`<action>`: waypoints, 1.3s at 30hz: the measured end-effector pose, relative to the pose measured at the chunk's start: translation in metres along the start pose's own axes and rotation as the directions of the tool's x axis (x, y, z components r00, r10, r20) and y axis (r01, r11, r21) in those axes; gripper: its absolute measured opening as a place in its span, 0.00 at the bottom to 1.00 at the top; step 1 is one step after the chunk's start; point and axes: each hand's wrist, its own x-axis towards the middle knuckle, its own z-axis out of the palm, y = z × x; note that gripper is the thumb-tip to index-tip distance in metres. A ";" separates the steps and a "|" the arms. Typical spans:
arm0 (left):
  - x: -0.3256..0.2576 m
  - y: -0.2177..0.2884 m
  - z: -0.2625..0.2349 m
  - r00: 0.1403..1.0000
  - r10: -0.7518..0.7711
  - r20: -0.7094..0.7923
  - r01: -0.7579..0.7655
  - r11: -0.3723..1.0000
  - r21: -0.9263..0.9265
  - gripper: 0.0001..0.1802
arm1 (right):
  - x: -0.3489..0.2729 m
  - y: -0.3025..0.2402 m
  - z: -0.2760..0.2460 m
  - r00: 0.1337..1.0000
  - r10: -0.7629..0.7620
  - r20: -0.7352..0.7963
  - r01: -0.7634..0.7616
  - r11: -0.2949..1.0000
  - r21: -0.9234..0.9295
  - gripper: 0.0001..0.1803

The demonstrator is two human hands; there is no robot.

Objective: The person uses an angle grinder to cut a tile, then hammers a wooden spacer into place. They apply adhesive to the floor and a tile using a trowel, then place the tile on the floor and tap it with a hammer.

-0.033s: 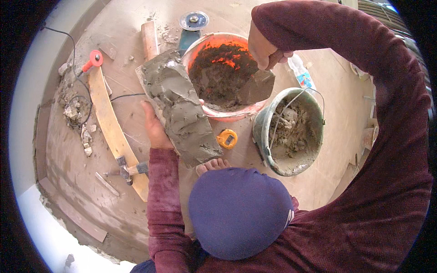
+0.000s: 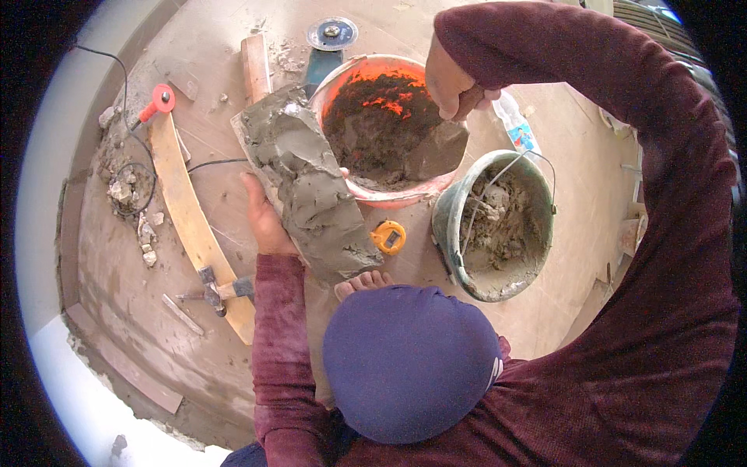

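Observation:
My left hand [image 2: 267,218] grips the left edge of a mortar-covered tile [image 2: 307,187], fingers partly hidden beneath it. Thick, wet grey mortar coats its upper face, ridged and uneven. The tile's upper end overlaps the rim of an orange bucket [image 2: 401,196] with dark mortar inside. Over that bucket's right side, my right hand [image 2: 457,89] is closed round a trowel, its handle hidden in the fist. The flat grey trowel blade [image 2: 440,150] dips into the bucket.
A dark bucket [image 2: 447,233] of mortar and rubble stands at right, near a plastic bottle [image 2: 513,123]. A yellow tape measure [image 2: 388,237] lies between. Leftward are a wooden board [image 2: 187,198], hammer [image 2: 214,292], red-handled chisel [image 2: 159,101] and cable; an angle grinder [image 2: 331,35] lies behind.

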 end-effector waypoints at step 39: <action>0.012 -0.007 0.003 0.984 0.139 -0.115 -0.118 0.977 0.176 0.40 | 0.049 0.014 0.117 0.775 -0.432 -0.461 0.572 0.790 0.221 0.15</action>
